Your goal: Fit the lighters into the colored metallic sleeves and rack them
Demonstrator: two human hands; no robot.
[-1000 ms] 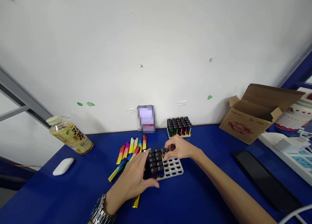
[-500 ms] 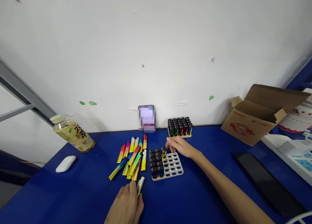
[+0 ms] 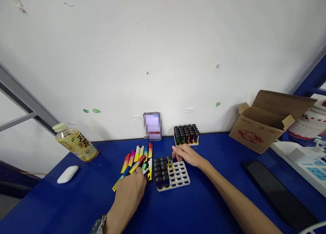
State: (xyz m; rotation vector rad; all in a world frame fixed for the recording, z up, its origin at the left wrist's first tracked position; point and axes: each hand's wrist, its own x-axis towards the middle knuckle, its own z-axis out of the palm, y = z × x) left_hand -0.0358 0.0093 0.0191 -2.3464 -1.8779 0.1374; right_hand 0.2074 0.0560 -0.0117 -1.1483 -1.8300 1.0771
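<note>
My left hand [image 3: 131,186] is closed over the near side of a loose pile of colourful lighters. Out past its fingers pokes the shiny tip of a lighter [image 3: 146,172]; the rest of that lighter is hidden. Just right of the pile is a white holed tray [image 3: 179,183], with dark-topped lighters [image 3: 161,173] upright in its two left columns. One gold lighter [image 3: 169,161] stands at the back of the third column. Beside the tray's back edge rests my right hand [image 3: 187,154], fingers loosely bent and apart, with nothing visible in them.
A filled lighter tray [image 3: 187,135] stands near the wall, right of a propped phone [image 3: 152,127]. On the left are a drink bottle [image 3: 76,144] and a white case [image 3: 67,174]. An open carton [image 3: 251,130], a black slab [image 3: 277,193] and a power strip [image 3: 310,171] are on the right.
My left hand has moved forward onto the lighter pile, with the lighter still in it. My right hand stays by the tray. The whole view has shifted slightly.
</note>
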